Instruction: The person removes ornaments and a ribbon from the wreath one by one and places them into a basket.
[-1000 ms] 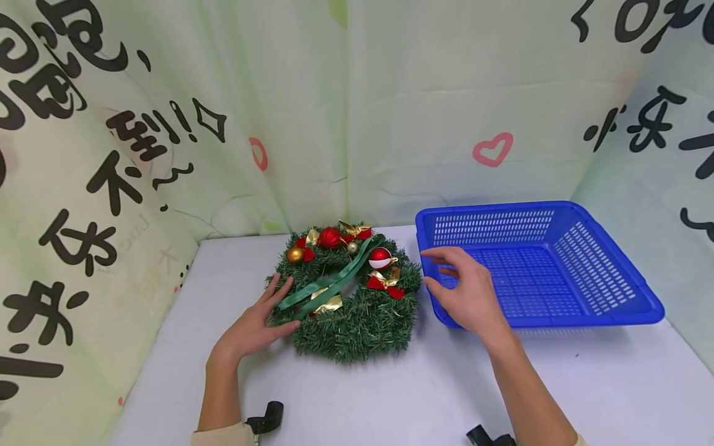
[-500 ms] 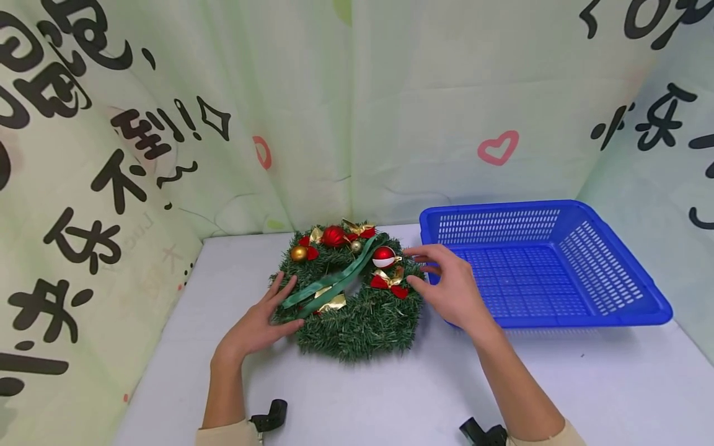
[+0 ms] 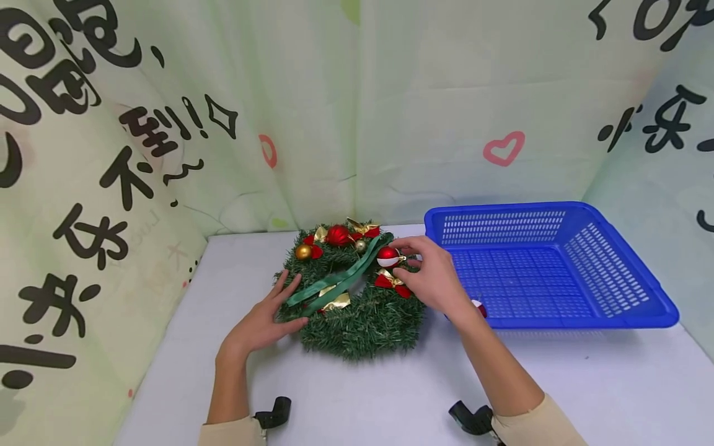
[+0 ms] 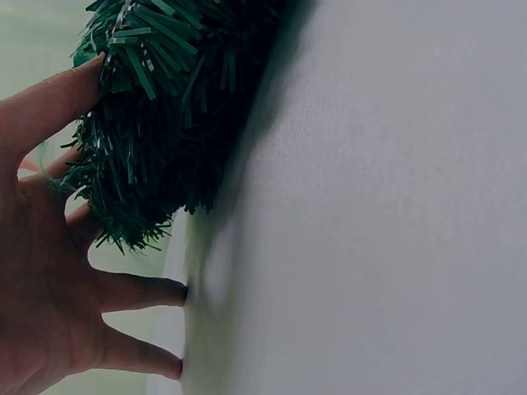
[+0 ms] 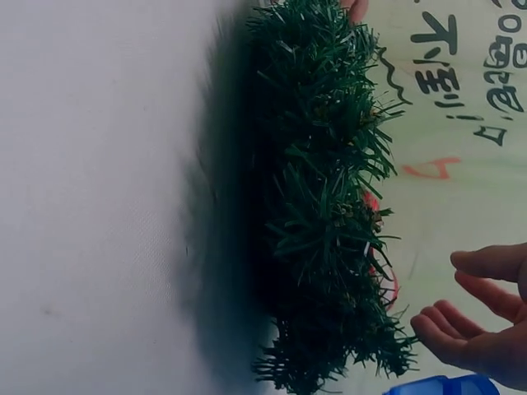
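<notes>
A green tinsel wreath (image 3: 362, 328) lies on the white table, trimmed with balls, bows and a loose green ribbon (image 3: 351, 272). My left hand (image 3: 264, 325) spreads over its left edge; in the left wrist view the thumb (image 4: 62, 99) touches the needles and two straight fingers reach down beside it. Over the right side, my right hand (image 3: 432, 272) curves its fingers and thumb around the area of a red-and-white ball (image 3: 387, 256). The right wrist view shows a gap between those fingers (image 5: 440, 329) and the wreath. A red bow (image 3: 392, 284) sits below the ball.
A blue plastic basket (image 3: 563, 322) stands right of the wreath, close to my right forearm. A small red-and-white object (image 3: 478, 308), partly hidden by that arm, shows at its near left. Printed curtains (image 3: 413, 124) hang behind the table.
My right hand has moved left, from the basket's edge to beside the red-and-white ball. My left hand keeps its place on the wreath. The view has shifted slightly.
</notes>
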`<state>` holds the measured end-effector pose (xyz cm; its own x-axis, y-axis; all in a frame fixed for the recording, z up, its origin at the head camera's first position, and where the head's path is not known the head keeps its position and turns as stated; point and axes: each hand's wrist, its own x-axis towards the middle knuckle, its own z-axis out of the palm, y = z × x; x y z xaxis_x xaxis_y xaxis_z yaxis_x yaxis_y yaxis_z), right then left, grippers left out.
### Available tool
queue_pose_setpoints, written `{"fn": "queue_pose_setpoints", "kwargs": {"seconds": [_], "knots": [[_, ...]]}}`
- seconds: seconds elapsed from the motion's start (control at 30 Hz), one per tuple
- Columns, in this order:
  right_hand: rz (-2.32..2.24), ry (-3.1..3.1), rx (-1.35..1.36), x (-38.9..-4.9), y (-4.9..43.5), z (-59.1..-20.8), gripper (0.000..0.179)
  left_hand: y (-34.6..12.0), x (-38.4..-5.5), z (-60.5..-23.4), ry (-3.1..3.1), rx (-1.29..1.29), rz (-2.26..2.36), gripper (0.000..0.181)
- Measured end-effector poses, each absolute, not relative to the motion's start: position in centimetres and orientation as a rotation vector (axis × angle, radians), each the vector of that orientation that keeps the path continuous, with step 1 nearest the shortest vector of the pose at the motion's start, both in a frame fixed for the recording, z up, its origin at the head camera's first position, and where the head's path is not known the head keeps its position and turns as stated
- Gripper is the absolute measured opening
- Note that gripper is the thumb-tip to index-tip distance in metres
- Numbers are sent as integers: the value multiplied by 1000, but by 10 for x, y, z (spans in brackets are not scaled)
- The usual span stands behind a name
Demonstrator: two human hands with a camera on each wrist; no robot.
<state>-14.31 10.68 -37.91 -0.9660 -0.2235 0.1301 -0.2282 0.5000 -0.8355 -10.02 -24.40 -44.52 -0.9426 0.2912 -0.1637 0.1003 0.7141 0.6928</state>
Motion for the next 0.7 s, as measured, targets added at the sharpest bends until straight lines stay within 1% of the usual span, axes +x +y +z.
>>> {"fn": "queue_pose_setpoints", "kwargs": {"seconds": [0.17,0.43,0.7], "knots": [[1471,-2768,358,-153,100,-381,44,-244,-100,-445,2664,307,1045,91],[1199,-2868,346,-163,92,-392,44,-243,-101,-447,2653,298,1049,91],[1169,-2859,308,-168,85,-395,48,-243,-101,-446,2655,284,1049,90]]}}
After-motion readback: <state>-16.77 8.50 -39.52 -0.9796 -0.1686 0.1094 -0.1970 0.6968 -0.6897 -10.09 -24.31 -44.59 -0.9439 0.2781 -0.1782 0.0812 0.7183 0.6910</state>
